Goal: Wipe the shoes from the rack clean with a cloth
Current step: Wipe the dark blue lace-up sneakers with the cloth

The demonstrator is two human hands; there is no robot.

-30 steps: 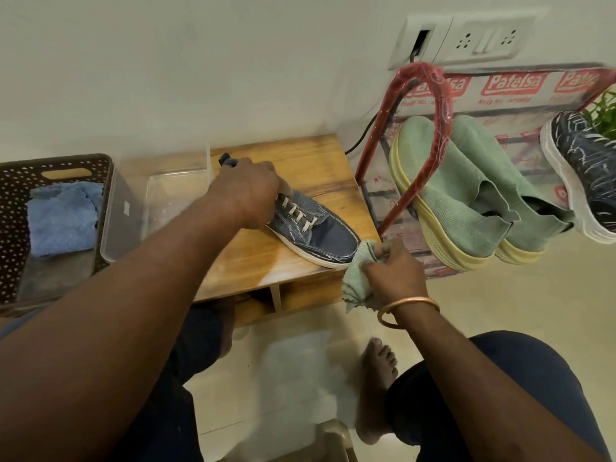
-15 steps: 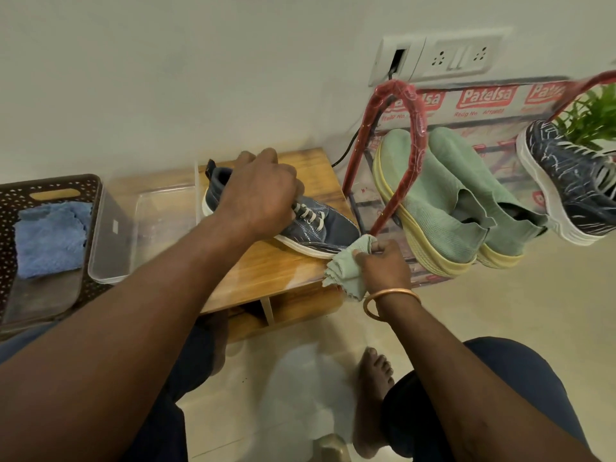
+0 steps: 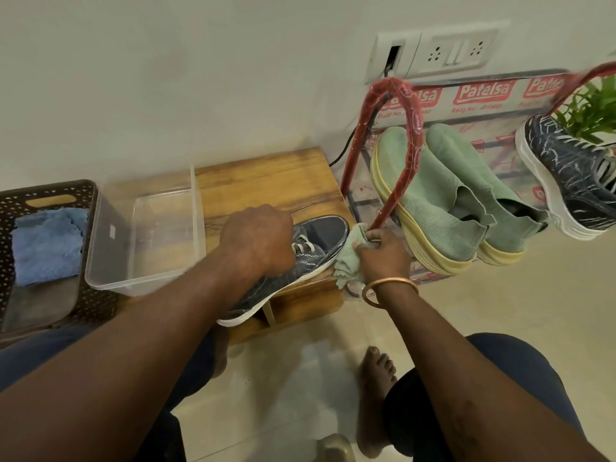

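One shoe (image 3: 321,233) is mid-wipe, I judge. It lies on the stool (image 3: 266,181), heel past the front edge. The left hand (image 3: 258,240) curls over its laces, gripping it. The right hand (image 3: 383,253) pinches the cloth (image 3: 346,261) against the toe. Next move: rub along toe and sole with the shoe held steady.

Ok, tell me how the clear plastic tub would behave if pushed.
The clear plastic tub looks empty and thin-walled, so probably light and easy to slide on the smooth wooden table. Its low, wide shape makes tipping unlikely.
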